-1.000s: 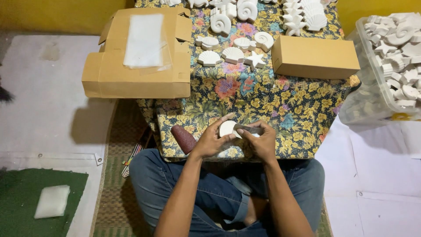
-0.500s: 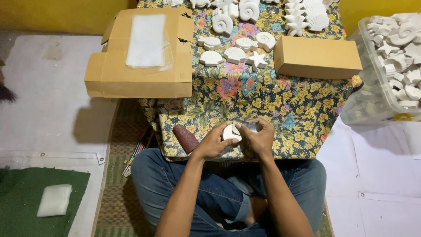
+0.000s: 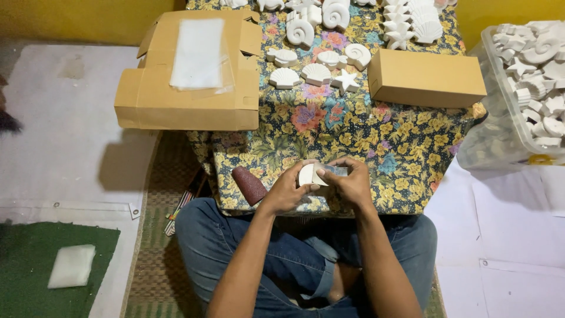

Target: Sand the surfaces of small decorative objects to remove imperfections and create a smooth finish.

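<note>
Both hands meet over the near edge of the counter (image 3: pixel 353 135), which wears a floral cloth. The left hand (image 3: pixel 288 191) has its grip closed around a small white plaster piece (image 3: pixel 307 175) — rounded, held on edge, just above the cloth's front border. The right hand (image 3: pixel 351 184) pinches a thin grey strip (image 3: pixel 334 171) against that piece; its grip is closed too, fingers curled over the strip's end. What the strip is made of cannot be told.

Just left of the left hand a dark red sanding block (image 3: pixel 249 184) lies tilted at the counter's near-left corner, close to the wrist but apart from it.

The middle of the cloth, between the hands and the far rows, is bare patterned fabric. Beyond it sit white plaster shells (image 3: pixel 316 73) and a plaster star (image 3: pixel 345 81) in rows. A closed cardboard box (image 3: pixel 425 78) sits at the right, near the counter's right edge; a flattened cardboard carton (image 3: pixel 188 100) with a clear plastic bag (image 3: pixel 197 53) on top overhangs the left edge. To the far right, off the counter, a clear plastic bin (image 3: pixel 500 112) holds more white casts. A white foam pad (image 3: pixel 72 266) lies on the green mat (image 3: pixel 35 294) at lower left.
</note>
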